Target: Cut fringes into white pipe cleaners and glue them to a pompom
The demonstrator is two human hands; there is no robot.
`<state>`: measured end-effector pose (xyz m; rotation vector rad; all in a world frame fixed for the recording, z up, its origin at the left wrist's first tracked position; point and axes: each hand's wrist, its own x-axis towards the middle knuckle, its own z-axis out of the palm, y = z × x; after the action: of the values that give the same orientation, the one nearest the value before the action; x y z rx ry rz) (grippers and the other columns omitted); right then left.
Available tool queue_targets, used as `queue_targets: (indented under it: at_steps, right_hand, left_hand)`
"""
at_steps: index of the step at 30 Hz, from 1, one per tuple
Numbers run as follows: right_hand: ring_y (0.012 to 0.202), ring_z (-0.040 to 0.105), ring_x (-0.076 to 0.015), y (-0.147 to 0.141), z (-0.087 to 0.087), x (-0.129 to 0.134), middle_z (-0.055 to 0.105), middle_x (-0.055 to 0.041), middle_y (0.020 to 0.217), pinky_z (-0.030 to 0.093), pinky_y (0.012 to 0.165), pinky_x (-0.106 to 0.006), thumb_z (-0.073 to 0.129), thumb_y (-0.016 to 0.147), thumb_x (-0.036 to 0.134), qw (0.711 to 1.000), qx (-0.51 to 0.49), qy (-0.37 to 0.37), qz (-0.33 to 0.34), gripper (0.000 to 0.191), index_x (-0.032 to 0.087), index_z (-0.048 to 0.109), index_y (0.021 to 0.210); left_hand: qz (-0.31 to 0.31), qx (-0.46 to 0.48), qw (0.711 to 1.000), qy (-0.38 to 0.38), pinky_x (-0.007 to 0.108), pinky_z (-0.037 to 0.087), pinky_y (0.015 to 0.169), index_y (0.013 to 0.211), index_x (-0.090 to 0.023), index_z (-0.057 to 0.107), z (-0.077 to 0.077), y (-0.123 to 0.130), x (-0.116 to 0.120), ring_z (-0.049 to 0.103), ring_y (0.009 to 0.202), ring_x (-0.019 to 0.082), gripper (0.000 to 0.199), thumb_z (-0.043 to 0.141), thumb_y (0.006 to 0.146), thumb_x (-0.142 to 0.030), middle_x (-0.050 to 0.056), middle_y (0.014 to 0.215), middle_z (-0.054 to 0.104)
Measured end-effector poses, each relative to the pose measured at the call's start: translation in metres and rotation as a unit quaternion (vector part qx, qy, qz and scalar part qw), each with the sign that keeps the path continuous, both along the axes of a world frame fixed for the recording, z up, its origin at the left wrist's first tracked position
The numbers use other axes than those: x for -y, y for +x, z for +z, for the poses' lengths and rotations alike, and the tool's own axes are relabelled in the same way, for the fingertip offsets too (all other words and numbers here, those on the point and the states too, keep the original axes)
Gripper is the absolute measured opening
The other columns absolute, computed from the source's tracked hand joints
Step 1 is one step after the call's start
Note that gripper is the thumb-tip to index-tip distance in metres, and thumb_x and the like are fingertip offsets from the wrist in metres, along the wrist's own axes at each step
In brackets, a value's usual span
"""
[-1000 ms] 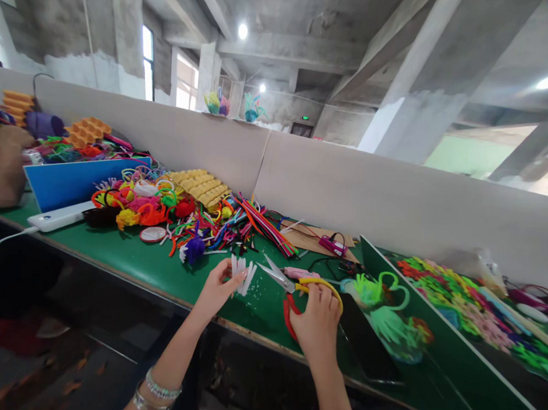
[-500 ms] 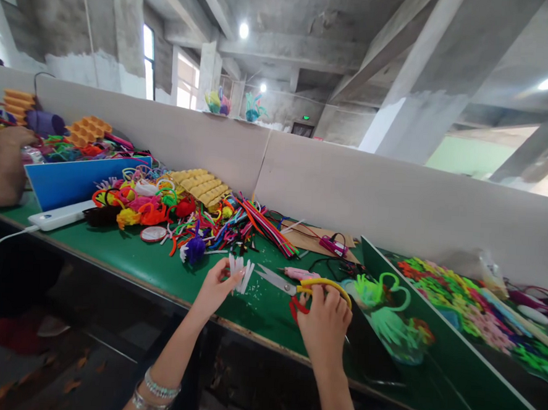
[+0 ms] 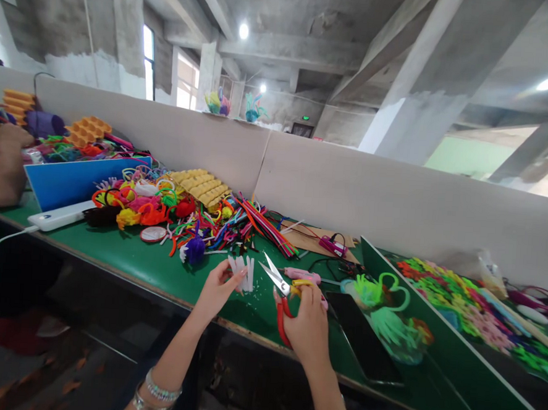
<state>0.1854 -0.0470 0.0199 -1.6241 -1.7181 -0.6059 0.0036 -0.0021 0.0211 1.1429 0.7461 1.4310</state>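
Between the thumb and fingers of my left hand (image 3: 220,286) is a small bundle of white pipe cleaner pieces (image 3: 250,274), standing side by side above the green table (image 3: 176,279). My right hand (image 3: 310,325) is closed on a pair of scissors (image 3: 275,277) with one yellow and one red handle. The blades are spread and point up and left, their tips a little to the right of the white pieces. Small white clippings (image 3: 254,298) lie on the table below the blades.
Behind my hands lie a pink glue gun (image 3: 301,275) and a pile of colourful pipe cleaners (image 3: 217,226). A black phone (image 3: 363,340) rests to the right, by green fluffy pieces (image 3: 394,327) and a green divider (image 3: 451,346). At far left, a person's arm (image 3: 7,164) reaches over the table.
My right hand has moved left and turned the scissors, so the blades point more upward and the red handle swings down. More of the phone shows. My left hand stays almost still.
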Motion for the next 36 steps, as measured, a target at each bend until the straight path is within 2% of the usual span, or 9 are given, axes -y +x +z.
queue_targets:
  at_steps: [6,10,13,20,25,28,31,33,36]
  right_hand:
    - [0.081,0.051,-0.0213,-0.005,-0.004,0.0,0.051,-0.0075,0.085,0.042,0.069,-0.034,0.048,0.074,0.045,0.999,-0.013,-0.029,0.029,0.03,0.018,0.045,0.088]
    - [0.085,0.05,-0.0221,-0.004,-0.005,-0.002,0.052,-0.0075,0.086,0.04,0.075,-0.035,0.052,0.071,0.042,0.999,0.013,-0.024,0.017,0.029,0.017,0.047,0.087]
    - [0.085,0.05,-0.0229,-0.003,-0.006,-0.002,0.052,-0.0077,0.086,0.039,0.075,-0.036,0.052,0.07,0.04,0.999,0.031,-0.019,-0.012,0.029,0.017,0.048,0.087]
    - [0.086,0.05,-0.0253,0.001,-0.009,-0.002,0.051,-0.0101,0.088,0.038,0.073,-0.037,0.052,0.071,0.039,0.996,0.044,-0.013,-0.078,0.03,0.016,0.047,0.09]
    - [0.087,0.049,-0.0249,0.003,-0.007,-0.002,0.05,-0.0094,0.085,0.039,0.076,-0.037,0.054,0.07,0.042,0.997,0.025,0.0,-0.074,0.033,0.016,0.046,0.088]
    - [0.087,0.049,-0.0249,0.003,-0.007,-0.003,0.05,-0.0093,0.086,0.039,0.075,-0.037,0.054,0.071,0.042,0.997,0.028,0.0,-0.073,0.032,0.016,0.046,0.089]
    - [0.086,0.049,-0.0244,0.003,-0.007,-0.003,0.051,-0.009,0.086,0.039,0.075,-0.037,0.054,0.071,0.041,0.997,0.028,0.003,-0.07,0.031,0.016,0.046,0.088]
    - [0.087,0.049,-0.0247,0.003,-0.008,-0.003,0.051,-0.0091,0.086,0.039,0.075,-0.038,0.054,0.071,0.041,0.997,0.025,0.008,-0.066,0.031,0.016,0.046,0.088]
    - [0.089,0.048,-0.0251,0.003,-0.007,-0.003,0.05,-0.0095,0.087,0.039,0.076,-0.039,0.053,0.071,0.042,0.998,0.016,0.015,-0.054,0.031,0.016,0.046,0.088]
  left_hand:
    - [-0.009,0.031,0.999,-0.036,0.019,0.046,0.052,0.085,-0.013,0.063,0.002,0.003,0.003,0.055,0.058,0.01,0.036,0.068,0.061,-0.039,0.002,0.071,0.064]
    - [-0.02,0.05,0.997,-0.063,0.024,0.05,0.058,0.084,-0.013,0.064,0.005,0.003,0.005,0.058,0.062,0.013,0.04,0.067,0.059,-0.044,0.002,0.069,0.065]
    - [-0.029,0.059,0.995,-0.073,0.027,0.051,0.058,0.092,-0.013,0.063,0.007,0.003,0.006,0.061,0.063,0.016,0.045,0.066,0.06,-0.044,0.003,0.068,0.065]
    - [-0.101,0.125,0.98,-0.121,0.028,0.053,0.055,0.12,-0.022,0.046,0.01,0.001,0.007,0.064,0.081,0.022,0.05,0.056,0.072,-0.031,0.008,0.104,0.063]
    - [-0.132,0.184,0.961,-0.161,0.024,0.053,0.063,0.127,-0.018,0.036,0.013,0.001,0.003,0.063,0.086,0.02,0.053,0.048,0.076,-0.023,0.011,0.102,0.064]
    - [-0.142,0.238,0.947,-0.165,0.027,0.049,0.079,0.124,-0.01,0.04,0.012,0.001,0.001,0.061,0.094,0.021,0.05,0.041,0.08,-0.034,0.014,0.104,0.063]
    - [-0.163,0.28,0.933,-0.157,0.031,0.042,0.093,0.11,-0.004,0.053,0.009,0.0,-0.002,0.055,0.104,0.024,0.057,0.034,0.08,-0.049,0.017,0.113,0.058]
    - [-0.142,0.285,0.931,-0.178,0.032,0.04,0.096,0.099,-0.004,0.059,0.006,0.001,-0.003,0.055,0.103,0.023,0.049,0.038,0.081,-0.044,0.016,0.114,0.057]
    - [-0.083,0.272,0.938,-0.198,0.032,0.04,0.095,0.092,-0.007,0.062,0.003,0.004,-0.004,0.058,0.098,0.021,0.024,0.049,0.078,-0.021,0.013,0.108,0.061]
